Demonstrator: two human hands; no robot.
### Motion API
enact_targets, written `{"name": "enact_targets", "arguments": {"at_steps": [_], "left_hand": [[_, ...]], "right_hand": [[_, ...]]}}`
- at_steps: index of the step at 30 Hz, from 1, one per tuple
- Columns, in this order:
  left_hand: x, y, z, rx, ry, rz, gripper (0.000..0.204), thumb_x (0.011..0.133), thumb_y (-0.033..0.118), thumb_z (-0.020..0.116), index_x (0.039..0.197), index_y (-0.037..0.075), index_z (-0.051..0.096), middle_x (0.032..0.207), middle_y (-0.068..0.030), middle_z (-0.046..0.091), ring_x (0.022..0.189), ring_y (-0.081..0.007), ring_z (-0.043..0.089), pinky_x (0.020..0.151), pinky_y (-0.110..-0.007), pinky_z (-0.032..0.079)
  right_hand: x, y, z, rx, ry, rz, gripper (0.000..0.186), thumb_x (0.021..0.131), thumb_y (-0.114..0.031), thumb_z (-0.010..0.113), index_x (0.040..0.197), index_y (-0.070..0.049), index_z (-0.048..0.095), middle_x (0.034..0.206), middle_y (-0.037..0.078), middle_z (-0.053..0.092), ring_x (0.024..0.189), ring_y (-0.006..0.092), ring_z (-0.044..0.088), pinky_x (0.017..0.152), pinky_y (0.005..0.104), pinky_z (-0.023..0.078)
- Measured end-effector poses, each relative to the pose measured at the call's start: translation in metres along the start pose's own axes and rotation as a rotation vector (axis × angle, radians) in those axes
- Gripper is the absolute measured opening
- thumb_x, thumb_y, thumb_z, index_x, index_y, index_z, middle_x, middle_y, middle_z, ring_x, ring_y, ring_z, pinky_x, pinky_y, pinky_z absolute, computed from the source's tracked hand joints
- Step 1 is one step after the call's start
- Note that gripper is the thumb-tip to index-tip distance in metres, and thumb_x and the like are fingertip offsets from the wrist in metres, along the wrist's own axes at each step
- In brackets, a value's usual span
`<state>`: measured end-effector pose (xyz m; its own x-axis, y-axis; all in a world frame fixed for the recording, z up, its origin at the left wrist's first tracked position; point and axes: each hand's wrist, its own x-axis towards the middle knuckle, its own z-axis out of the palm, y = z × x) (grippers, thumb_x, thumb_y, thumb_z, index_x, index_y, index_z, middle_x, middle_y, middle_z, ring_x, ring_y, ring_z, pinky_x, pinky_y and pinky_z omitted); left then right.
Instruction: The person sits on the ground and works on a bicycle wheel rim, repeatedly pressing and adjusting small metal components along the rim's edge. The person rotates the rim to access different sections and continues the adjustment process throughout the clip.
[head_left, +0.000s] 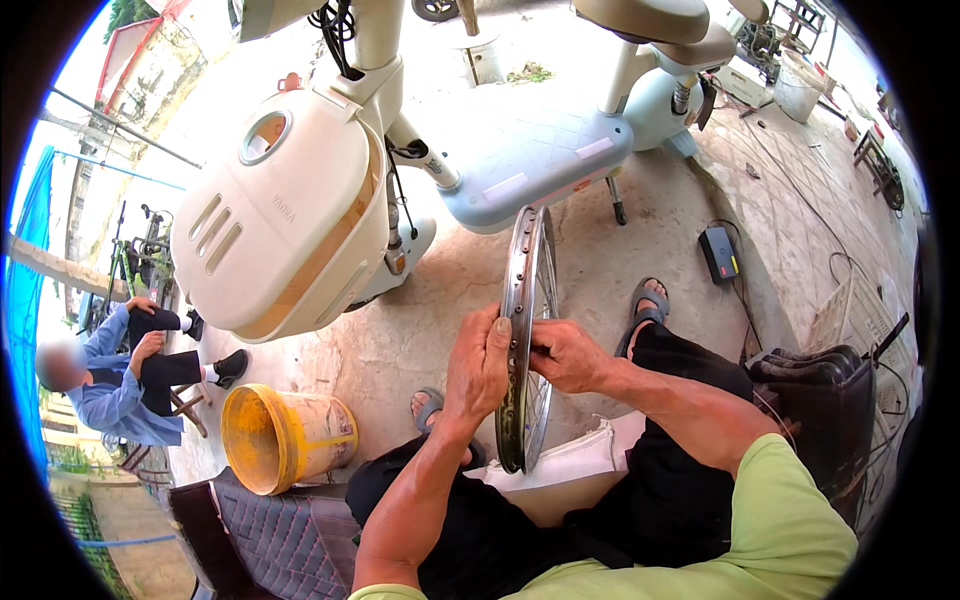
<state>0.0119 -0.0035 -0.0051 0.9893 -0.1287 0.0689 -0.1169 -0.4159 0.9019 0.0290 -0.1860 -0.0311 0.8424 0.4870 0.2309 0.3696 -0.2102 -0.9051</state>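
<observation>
A spoked metal wheel rim (518,300) stands nearly edge-on between my knees, with a row of holes along its band and thin spokes on its right side. My left hand (478,365) is closed round the left side of the rim, thumb pressed against the band. On the other side, my right hand (574,357) has its fingers curled in a pinch close to the spokes. Whatever sits between those fingertips is hidden. Below the rim, a whitish sack or cloth (575,455) lies between my legs.
Beyond the rim stands a pale electric scooter (540,150) with a cream front basket (270,215). A yellow-stained bucket (290,435) is at left, near a seated person (125,375). To the right are a black charger box (718,254) with a cable and a dark seat (815,400).
</observation>
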Motion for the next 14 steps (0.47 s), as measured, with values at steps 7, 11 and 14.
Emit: {"name": "enact_targets", "arguments": {"at_steps": [7, 11, 14], "left_hand": [[-0.002, -0.003, 0.001, -0.039, 0.063, 0.001, 0.043, 0.109, 0.037, 0.047, 0.130, 0.001, 0.060, 0.108, -0.0193, 0.061, 0.101, -0.0326, 0.061, 0.093, -0.040, 0.047], [-0.002, 0.000, -0.004, -0.095, 0.042, -0.113, 0.043, 0.108, 0.037, 0.050, 0.130, 0.001, 0.061, 0.108, -0.0190, 0.061, 0.099, -0.0314, 0.061, 0.092, -0.039, 0.047], [-0.002, -0.003, -0.008, -0.087, 0.006, -0.141, 0.042, 0.108, 0.037, 0.051, 0.129, 0.002, 0.061, 0.108, -0.0188, 0.062, 0.099, -0.0304, 0.061, 0.091, -0.039, 0.047]], "right_hand": [[0.004, 0.005, 0.014, -0.097, 0.122, -0.140, 0.023, 0.081, 0.003, 0.068, 0.103, -0.003, 0.069, 0.092, 0.020, 0.068, 0.081, 0.0430, 0.067, 0.069, 0.0452, 0.056], [0.005, 0.009, 0.021, -0.146, 0.104, -0.138, 0.021, 0.080, -0.003, 0.071, 0.101, -0.005, 0.069, 0.092, 0.018, 0.068, 0.082, 0.0417, 0.067, 0.070, 0.0455, 0.056], [0.007, 0.008, 0.027, -0.051, 0.139, -0.132, 0.020, 0.080, -0.004, 0.072, 0.099, -0.006, 0.069, 0.092, 0.019, 0.068, 0.084, 0.0414, 0.068, 0.072, 0.0456, 0.056]]}}
